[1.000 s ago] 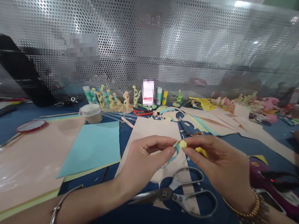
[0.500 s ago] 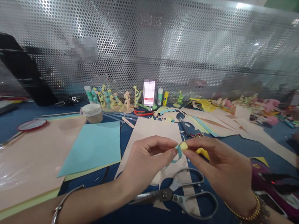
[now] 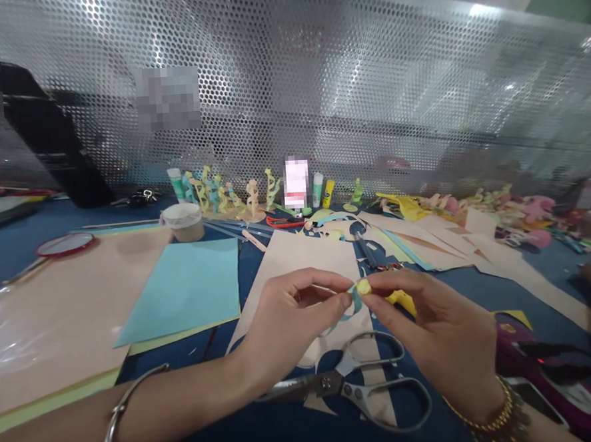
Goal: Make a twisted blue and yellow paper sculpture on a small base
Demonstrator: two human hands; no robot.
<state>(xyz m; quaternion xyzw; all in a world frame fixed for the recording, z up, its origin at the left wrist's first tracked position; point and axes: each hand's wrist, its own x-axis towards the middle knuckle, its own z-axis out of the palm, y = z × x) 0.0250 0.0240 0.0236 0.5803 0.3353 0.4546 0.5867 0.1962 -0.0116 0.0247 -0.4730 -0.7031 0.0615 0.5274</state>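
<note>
No legible writing anywhere; label on the bottle (image 3: 296, 182) at the back blurred out, glue sticks (image 3: 320, 189) beside it too small to read. Left hand (image 3: 286, 318) raised over the peach paper (image 3: 302, 260), palm turned inward, thumb and forefinger pinched on a blue paper strip (image 3: 349, 304), other fingers loosely curled. Right hand (image 3: 440, 332) opposite, fingertips nearly meeting the left, thumb and forefinger closed on a small yellow paper roll (image 3: 363, 287) touching the strip's end. Both held just above the scissors (image 3: 355, 384), lying open on the blue table (image 3: 6, 245). Bangles on both wrists.
</note>
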